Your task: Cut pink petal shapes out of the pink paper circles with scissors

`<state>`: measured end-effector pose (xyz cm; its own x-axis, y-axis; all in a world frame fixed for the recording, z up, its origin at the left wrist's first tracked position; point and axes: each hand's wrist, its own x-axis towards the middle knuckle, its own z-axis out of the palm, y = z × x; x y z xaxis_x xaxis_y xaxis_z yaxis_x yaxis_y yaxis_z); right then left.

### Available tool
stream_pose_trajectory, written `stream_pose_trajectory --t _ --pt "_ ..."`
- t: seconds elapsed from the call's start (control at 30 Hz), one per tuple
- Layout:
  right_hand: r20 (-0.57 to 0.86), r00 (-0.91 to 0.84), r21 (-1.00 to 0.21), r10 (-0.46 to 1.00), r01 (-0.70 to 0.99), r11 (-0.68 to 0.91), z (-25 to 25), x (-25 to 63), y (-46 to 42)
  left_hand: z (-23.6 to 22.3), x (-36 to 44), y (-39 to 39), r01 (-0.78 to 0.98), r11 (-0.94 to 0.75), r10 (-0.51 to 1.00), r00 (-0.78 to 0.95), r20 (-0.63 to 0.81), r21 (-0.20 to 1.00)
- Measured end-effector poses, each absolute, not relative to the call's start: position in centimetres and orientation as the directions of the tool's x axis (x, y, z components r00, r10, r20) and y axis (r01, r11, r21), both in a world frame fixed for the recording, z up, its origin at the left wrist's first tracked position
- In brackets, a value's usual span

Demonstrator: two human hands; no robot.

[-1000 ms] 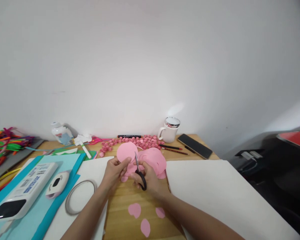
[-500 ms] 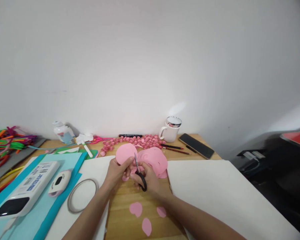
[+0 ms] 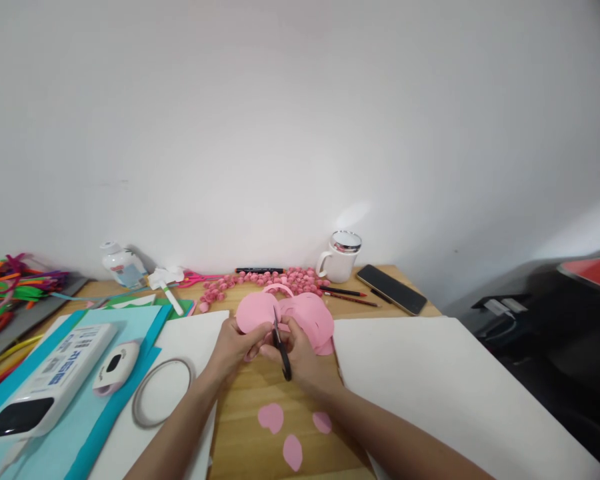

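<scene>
My left hand (image 3: pixel 239 347) pinches the lower edge of a round pink paper piece (image 3: pixel 253 311), fingers closed on it. In my right hand (image 3: pixel 300 353) is a pair of black-handled scissors (image 3: pixel 282 350), its blades pointing up at the right edge of that paper. Behind the scissors lies a heap of pink paper pieces (image 3: pixel 313 317), partly covered by my right hand. Three loose pink paper petals, one of them a pointed petal (image 3: pixel 293 453), rest on the wooden table (image 3: pixel 250 417) nearer to me.
Behind the paper are many rolled pink paper buds (image 3: pixel 305 277), a white mug (image 3: pixel 339 260), pencils (image 3: pixel 350 298) and a phone (image 3: pixel 393 289). A tape roll (image 3: pixel 136 400), a white power bank (image 3: pixel 55 373) and a bottle (image 3: pixel 125 265) are left. White sheets (image 3: pixel 430 373) flank my hands.
The round pink paper has tipped lower and slightly right. The scissors have turned more upright, with their blades closer together. The view has shifted slightly.
</scene>
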<state>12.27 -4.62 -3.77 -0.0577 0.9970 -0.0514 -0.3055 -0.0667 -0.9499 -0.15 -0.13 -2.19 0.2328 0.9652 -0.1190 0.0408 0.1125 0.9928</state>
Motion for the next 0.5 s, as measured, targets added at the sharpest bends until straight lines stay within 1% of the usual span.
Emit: stream_pose_trajectory --t 0.23,0.5 --pt "-0.04 -0.093 -0.947 0.995 -0.313 -0.067 -3.49 12.27 -4.83 -2.45 -0.44 0.0 0.082 0.085 0.959 0.265 -0.104 0.993" --pt "-0.071 -0.087 -0.952 0.994 -0.292 -0.094 -3.19 12.3 -4.95 -1.92 -0.28 -0.24 0.06 0.093 0.962 0.252 -0.106 0.994"
